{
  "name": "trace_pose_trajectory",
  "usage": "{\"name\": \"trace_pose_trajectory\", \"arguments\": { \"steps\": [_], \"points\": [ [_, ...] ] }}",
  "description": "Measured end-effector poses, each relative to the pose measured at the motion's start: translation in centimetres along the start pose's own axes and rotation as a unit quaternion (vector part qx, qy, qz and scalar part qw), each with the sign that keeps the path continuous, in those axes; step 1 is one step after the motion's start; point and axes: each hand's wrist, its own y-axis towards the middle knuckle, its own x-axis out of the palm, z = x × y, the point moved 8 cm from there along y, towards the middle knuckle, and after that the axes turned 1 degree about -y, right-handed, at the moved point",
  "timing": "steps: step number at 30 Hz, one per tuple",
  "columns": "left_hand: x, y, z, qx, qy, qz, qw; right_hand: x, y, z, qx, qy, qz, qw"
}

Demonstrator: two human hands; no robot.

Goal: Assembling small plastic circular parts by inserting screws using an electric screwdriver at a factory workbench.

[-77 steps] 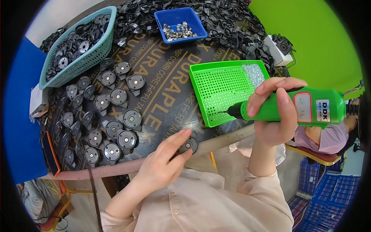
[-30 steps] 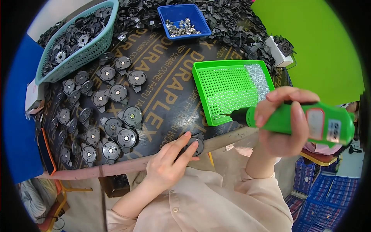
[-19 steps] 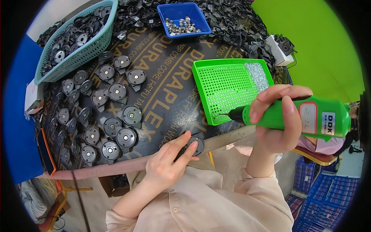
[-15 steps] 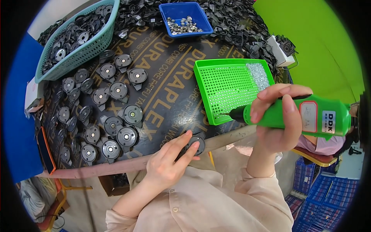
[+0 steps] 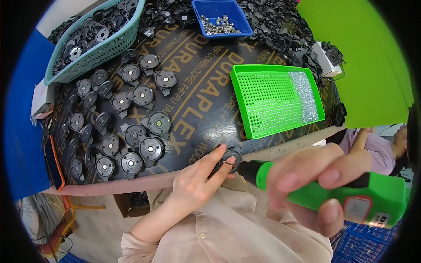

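Note:
At the near edge of the table, my left hand holds down a round black plastic part, with fingers closed on its left side and rim. My right hand is wrapped round a green electric screwdriver lying nearly level. The black nose of the screwdriver points left, and its thin bit reaches the face of the round part by my left fingertips. Whether a screw sits on the bit is too small to tell. Similar round parts with metal centres lie loose on the table to the left.
Just beyond my hands is a green perforated tray with silver screws. Farther back are a blue bin of metal pieces, a teal basket and heaped black parts. A phone lies far left; another person sits at right.
The right hand brought the screwdriver from over the green tray down and left to the round part. My left hand stays on that part. The whole view has shifted slightly.

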Motion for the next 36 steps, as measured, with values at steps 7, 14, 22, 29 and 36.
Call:
{"name": "trace_pose_trajectory", "arguments": {
  "steps": [7, 14, 22, 29, 36],
  "points": [
    [0.0, 0.2, 0.2, 0.015, 0.004, -0.009, 1.000, 1.3, 0.4, 0.7, 0.027, -0.009, -0.048, 0.998],
    [0.2, -0.1, 0.1, 0.014, 0.007, -0.023, 1.000, 2.3, 0.9, 1.7, 0.001, 0.022, -0.100, 0.995],
    [0.3, 0.1, 0.5, 0.025, 0.004, 0.003, 1.000, -5.8, 0.9, -1.2, -0.123, -0.040, 0.136, 0.982],
    [0.2, 0.1, 0.1, -0.006, -0.009, 0.010, 1.000, -7.6, 1.2, 3.1, -0.029, -0.080, 0.186, 0.979],
    [0.2, 0.2, 0.1, -0.019, -0.019, -0.002, 1.000, -6.9, 1.2, 3.2, -0.027, -0.096, 0.164, 0.981]
  ]
}}
